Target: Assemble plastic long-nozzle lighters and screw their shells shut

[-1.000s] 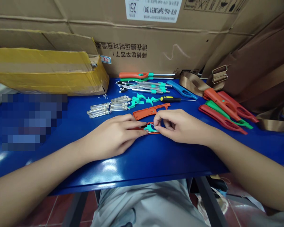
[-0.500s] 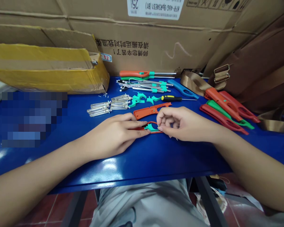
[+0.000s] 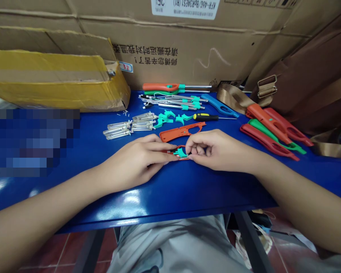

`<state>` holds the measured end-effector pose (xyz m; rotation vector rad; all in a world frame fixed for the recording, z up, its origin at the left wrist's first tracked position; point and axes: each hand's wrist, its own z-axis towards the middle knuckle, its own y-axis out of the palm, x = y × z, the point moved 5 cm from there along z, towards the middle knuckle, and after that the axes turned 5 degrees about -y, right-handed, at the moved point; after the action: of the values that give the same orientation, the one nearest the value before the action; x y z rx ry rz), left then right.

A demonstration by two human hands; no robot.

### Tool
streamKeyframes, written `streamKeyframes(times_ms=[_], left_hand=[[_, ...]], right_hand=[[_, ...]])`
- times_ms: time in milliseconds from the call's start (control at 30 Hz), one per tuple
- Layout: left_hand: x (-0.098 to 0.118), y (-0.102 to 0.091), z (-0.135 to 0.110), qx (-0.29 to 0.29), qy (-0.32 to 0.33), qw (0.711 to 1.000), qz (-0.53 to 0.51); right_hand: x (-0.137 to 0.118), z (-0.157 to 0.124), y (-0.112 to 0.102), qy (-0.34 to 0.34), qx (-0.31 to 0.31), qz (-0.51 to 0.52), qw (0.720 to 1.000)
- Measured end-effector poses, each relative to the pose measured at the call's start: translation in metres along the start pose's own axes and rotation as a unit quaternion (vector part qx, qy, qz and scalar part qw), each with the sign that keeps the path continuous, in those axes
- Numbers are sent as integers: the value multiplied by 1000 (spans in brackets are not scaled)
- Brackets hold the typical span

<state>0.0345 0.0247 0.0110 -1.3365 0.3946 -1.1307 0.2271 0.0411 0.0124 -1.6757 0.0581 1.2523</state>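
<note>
My left hand lies on the blue table, fingers pressed down on an orange plastic half-shell that it mostly hides. My right hand is curled beside it, fingertips pinching a small teal trigger piece sitting in that shell. A second orange half-shell lies just beyond the hands.
Behind the hands lie loose teal triggers, clear metal-tipped parts, a yellow-and-black screwdriver, metal tubes with teal collars and a blue shell. Red, orange and green shells lie at right. Cardboard boxes and a brown strap line the back.
My right fingers opened slightly, then closed again on the teal trigger. The left hand stayed pressed on the shell. The camera tilted a little.
</note>
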Motion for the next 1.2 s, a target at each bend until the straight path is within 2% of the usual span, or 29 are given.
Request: streamKeyframes(times_ms=[400,533,733,900,1200], left_hand=[[2,0,2,4,-14,1000,-10],[4,1,1,-1,7,1000,20],[8,0,2,-2,38,998,55],[6,-1,3,-1,19,999,33],[7,0,3,5,24,999,36]], right_hand=[[1,1,-1,-13,4,-35,999],[1,0,-1,-11,1,-53,999],[-9,-1,-1,-62,-15,-118,991],[-11,-1,0,-76,-23,-127,989],[-14,-1,-1,-87,-31,-150,984]])
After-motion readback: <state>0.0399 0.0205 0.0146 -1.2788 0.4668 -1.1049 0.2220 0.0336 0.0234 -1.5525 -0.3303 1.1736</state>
